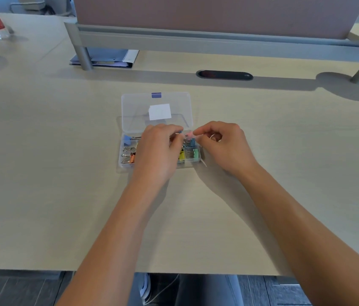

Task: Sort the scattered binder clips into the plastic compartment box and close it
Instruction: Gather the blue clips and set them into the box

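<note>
Mid-frame on the counter (41, 151), the box (127, 161) is kept open for sorting; a pink clip (190, 135) is pinched by the right hand (222, 146), the left hand (158, 151) is curled over the compartments, its hold hidden

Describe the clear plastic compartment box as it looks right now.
The clear plastic compartment box lies on the beige desk, its hinged lid tipped open away from the person, bearing a white label and a blue latch. Coloured binder clips fill its compartments. Both hands hover over it, hiding the middle.

Clips (130, 154) in box (120, 161), lid (134, 104) behind.
</note>
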A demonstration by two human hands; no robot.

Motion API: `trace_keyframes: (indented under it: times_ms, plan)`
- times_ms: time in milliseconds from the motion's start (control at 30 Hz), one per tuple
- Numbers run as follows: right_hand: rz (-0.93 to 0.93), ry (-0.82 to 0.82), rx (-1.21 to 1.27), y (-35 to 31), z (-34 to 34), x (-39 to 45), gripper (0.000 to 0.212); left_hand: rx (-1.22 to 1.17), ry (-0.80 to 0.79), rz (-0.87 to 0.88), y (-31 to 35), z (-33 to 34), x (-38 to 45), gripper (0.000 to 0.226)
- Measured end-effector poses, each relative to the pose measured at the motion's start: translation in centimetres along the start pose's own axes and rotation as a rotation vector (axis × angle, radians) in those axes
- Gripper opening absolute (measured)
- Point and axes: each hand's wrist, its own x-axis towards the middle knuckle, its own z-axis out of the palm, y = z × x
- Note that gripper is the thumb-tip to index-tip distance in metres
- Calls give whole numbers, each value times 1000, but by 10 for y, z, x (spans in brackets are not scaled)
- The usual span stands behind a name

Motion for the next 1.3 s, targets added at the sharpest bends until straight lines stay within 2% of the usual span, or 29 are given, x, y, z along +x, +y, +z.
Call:
trace_keyframes:
  times_ms: [167,433,600,667,833,933,1067,1200,1300]
  plan:
    - [-37,-15,-37,2,1,2,20,16,16,-2,2,-1,-1,26]
    - [-75,-22,-146,2,5,6,9,203,-41,-46,-3,-4,-4,27]
    - [-99,-26,-188,0,2,11,6,-28,64,-107,0,-6,-5,47]
    - [-155,-52,-264,1,-2,13,6,-120,89,-121,0,-7,-6,44]
    - [-241,-127,-395,-3,0,16,9,-136,141,-95,-2,-7,-9,49]
    - [-244,-78,-401,-3,3,16,8,-169,230,-113,-1,-8,-8,43]
    - [-202,-77,-355,1,2,16,8,-247,325,-144,4,-9,-6,19]
    - [-196,-105,-361,1,0,17,12,-262,349,-119,6,-12,-7,23]
    - [-200,-114,-370,0,-1,19,14,-383,328,-155,7,-12,-8,10]
